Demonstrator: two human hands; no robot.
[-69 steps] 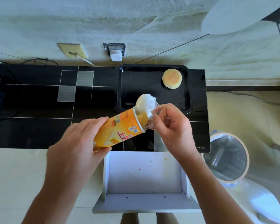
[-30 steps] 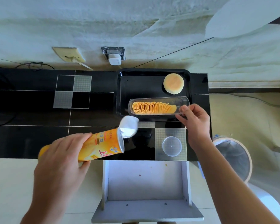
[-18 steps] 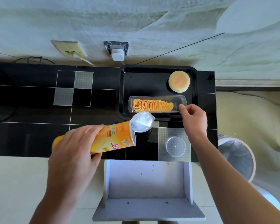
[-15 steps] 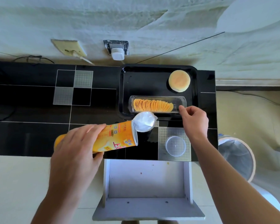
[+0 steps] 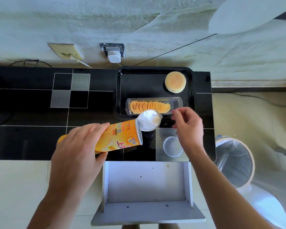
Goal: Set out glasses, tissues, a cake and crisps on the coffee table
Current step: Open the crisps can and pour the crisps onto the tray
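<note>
Currently, the scene reads as follows.

Left hand [image 5: 76, 151]: fingers wrapped and clamped around the orange crisp can [image 5: 117, 138]; the can is held tilted above the table, mouth toward the tray.
Crisp can mouth: a silvery foil seal [image 5: 149, 120] is peeled back and stands at the rim.
Right hand [image 5: 188, 128]: raised over the near right part of the table, fingers loosely curled and apart, holding nothing; the fingertips are just beside the right end of the crisp tray.
Crisps [image 5: 149, 107]: stacked on edge in a clear plastic tray [image 5: 177, 103], which lies along the near edge of the black serving tray [image 5: 122, 90].
Cake [image 5: 175, 82]: round, pale yellow, at the far right corner of the serving tray, apart from the crisps.
Clear lid [image 5: 172, 146]: round, flat on the coffee table [image 5: 31, 96], near the right wrist.
White stool [image 5: 147, 184]: against the near edge of the table.
Waste bin [image 5: 234, 161]: on the floor, right of the table.
</note>
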